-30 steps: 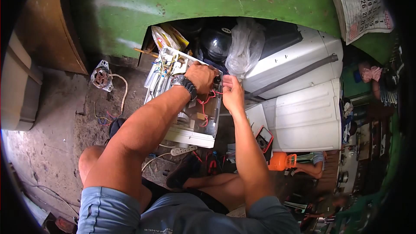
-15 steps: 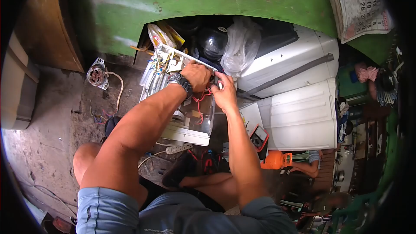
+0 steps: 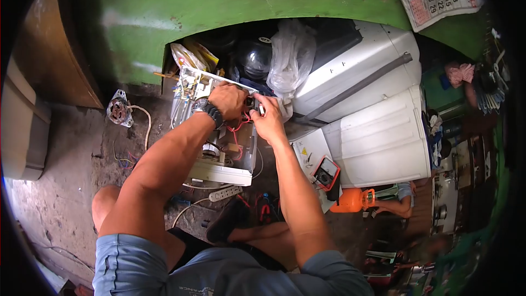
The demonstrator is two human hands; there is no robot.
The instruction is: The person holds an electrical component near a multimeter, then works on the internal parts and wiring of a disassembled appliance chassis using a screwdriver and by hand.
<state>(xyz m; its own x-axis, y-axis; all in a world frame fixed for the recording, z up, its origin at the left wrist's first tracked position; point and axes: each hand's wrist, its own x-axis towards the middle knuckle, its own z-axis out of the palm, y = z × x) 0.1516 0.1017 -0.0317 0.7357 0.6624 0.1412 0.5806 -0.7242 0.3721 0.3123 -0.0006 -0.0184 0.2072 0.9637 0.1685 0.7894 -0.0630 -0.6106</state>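
An opened white appliance (image 3: 222, 174) sits on the floor in front of me, its inner parts and wires exposed. My left hand (image 3: 227, 100), with a black watch (image 3: 200, 105) on the wrist, reaches into its far right corner. The fingers curl downward and what they grip is hidden. Beside it my right hand (image 3: 267, 119) has its thumb and fingers closed at the same corner. A small white spot shows between them, too small to name. Red wires (image 3: 236, 126) run just below both hands. Bundled wires (image 3: 189, 89) lie at the appliance's left side.
A small motor (image 3: 118, 108) with a pale cable lies on the floor at left. A power strip (image 3: 225, 193) is near my foot. To the right are a red-framed multimeter (image 3: 325, 173), an orange tank (image 3: 350, 200) and white panels (image 3: 378, 137). A plastic bag (image 3: 290, 57) hangs behind.
The view has shifted, so the appliance and both hands appear slightly further left and lower. Both hands stay at the same corner of the appliance, with only small finger movement.
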